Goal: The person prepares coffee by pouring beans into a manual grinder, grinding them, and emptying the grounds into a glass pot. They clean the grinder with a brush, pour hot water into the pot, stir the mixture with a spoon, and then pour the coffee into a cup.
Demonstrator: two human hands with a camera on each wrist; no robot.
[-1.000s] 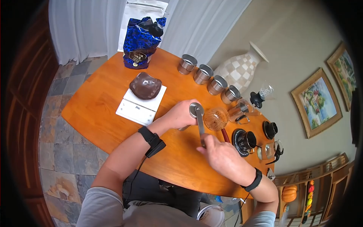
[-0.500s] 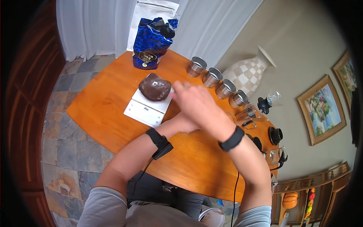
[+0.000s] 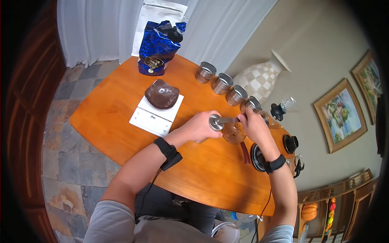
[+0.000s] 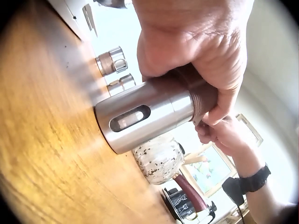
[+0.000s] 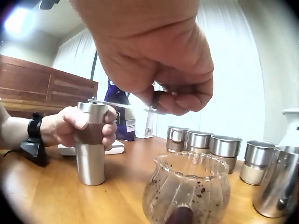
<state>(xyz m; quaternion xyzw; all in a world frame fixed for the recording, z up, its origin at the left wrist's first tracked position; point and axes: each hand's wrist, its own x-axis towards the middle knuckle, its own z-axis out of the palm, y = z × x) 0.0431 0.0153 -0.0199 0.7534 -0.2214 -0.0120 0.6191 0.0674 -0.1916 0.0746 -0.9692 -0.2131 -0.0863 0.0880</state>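
My left hand [image 3: 202,126] grips a steel manual coffee grinder [image 5: 91,163] round its brown band. The grinder stands upright on the table, and a small window [image 4: 130,118] shows in its lower body. On top, the flat crank arm [image 3: 230,120] points right. My right hand [image 3: 257,127] pinches the dark knob [image 5: 156,99] at the crank's end, with fingers curled. Just right of the grinder is a ribbed glass pot [image 5: 187,191] with dark specks and a reddish-brown handle [image 4: 190,192], partly below my right hand.
A brown bowl [image 3: 162,95] sits on a white scale [image 3: 152,121] to the left. Behind are a blue bag [image 3: 158,48], several steel cups [image 3: 223,84] in a row and a checkered vase [image 3: 259,79]. A black patterned saucer [image 3: 258,158] lies near my right wrist.
My right hand has swung the crank round, from the near side, across the far left, to the right side. My left hand keeps its grip on the coffee grinder.
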